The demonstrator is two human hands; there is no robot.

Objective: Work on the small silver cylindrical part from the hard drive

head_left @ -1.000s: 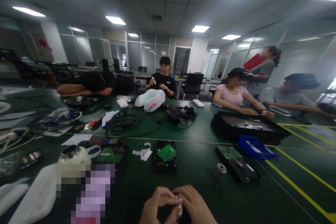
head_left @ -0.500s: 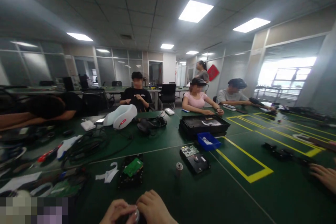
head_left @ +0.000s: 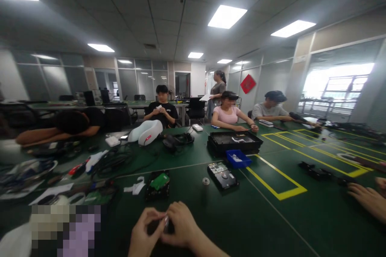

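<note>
Low in the middle of the head view, my left hand point(head_left: 148, 229) and my right hand point(head_left: 183, 223) meet above the green table. Between their fingertips they pinch a small shiny round metal piece point(head_left: 166, 221), mostly hidden by the fingers. Just beyond my hands lies a black drive-like unit with a green circuit board point(head_left: 159, 182), beside torn white paper strips point(head_left: 137, 186). A small silver cylinder point(head_left: 205, 182) stands upright farther right. To its right lies a hard drive point(head_left: 223, 174) with part of its circuit board exposed.
A blue bin point(head_left: 239, 159) stands against a large black tray point(head_left: 235, 141). Cables point(head_left: 116, 162), tools and boards crowd the left side. Another person's hand point(head_left: 366, 198) reaches in at right, near black parts point(head_left: 315, 171). Several people sit around the table; one stands behind.
The view has shifted left and down, so my hands appear higher and farther right. Both hands still pinch the metal piece. The seated person in black has raised something white.
</note>
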